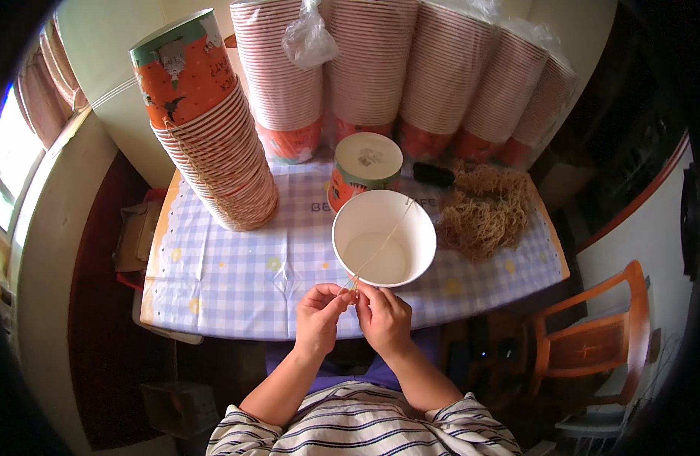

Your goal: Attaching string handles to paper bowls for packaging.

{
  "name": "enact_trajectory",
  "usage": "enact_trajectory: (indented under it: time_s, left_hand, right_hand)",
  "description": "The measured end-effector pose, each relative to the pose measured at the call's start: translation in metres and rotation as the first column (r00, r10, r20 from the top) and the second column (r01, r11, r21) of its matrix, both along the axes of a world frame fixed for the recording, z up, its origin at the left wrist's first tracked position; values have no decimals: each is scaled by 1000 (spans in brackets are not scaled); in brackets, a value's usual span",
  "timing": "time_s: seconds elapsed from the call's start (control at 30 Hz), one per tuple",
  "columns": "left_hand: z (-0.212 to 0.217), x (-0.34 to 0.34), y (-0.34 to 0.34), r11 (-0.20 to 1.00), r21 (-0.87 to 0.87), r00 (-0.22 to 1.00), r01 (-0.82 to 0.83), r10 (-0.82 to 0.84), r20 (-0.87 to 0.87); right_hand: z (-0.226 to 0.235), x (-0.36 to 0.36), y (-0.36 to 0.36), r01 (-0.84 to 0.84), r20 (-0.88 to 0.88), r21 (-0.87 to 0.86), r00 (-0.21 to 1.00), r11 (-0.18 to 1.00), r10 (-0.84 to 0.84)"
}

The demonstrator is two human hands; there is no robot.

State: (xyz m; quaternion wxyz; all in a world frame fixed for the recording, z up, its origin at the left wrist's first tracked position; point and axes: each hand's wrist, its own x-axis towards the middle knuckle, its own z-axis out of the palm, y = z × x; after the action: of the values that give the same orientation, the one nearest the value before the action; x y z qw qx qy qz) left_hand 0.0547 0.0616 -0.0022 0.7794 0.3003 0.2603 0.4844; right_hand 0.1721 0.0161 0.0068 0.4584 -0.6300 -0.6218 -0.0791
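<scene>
A white paper bucket [421, 245] stands at the table's near edge, its open mouth tilted toward me. A thin tan cord [388, 239] stretches from the bucket's far rim across the opening to its near rim. There my left hand [316, 319] pinches the cord between thumb and fingers. Close beside it, my right hand [385, 319] is also pinched on the cord, fingertips nearly touching the left ones. Whether the cord is knotted there is too small to tell. Behind the open bucket, an upside-down printed bucket [369, 158] shows its pale base.
A tall leaning stack of orange and green buckets [209, 163] with cords stands at the left. Plastic-wrapped bucket stacks [373, 68] line the back. A tangled cord pile [485, 216] and a black object [433, 175] lie right on the checked tablecloth [236, 281]. A wooden chair [589, 349] stands lower right.
</scene>
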Motion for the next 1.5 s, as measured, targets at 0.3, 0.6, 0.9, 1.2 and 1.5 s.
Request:
enact_trajectory:
  time_s: [0.3,0.6,0.9,1.2,1.5]
  left_hand:
    - [2,-3,2,998,-36,998,55,-55,-8]
    - [5,1,0,1000,-21,999,6,-6,-31]
    - [1,3,0,1000,10,999,-21,21,-42]
    - [1,5,0,986,128,984,-105,121,-128]
    - [1,4,-3,926,373,925,-61,193,-328]
  right_hand:
    - [-1,-2,4,-116,-249,20,961,993,117]
    - [0,0,1,-293,-685,36,689,956,237]
    - [-8,-3,5,-335,-930,99,303,937,207]
    - [-5,0,5,-382,-992,73,66,921,106]
    - [-7,-2,8,-408,-993,50,-116,912,3]
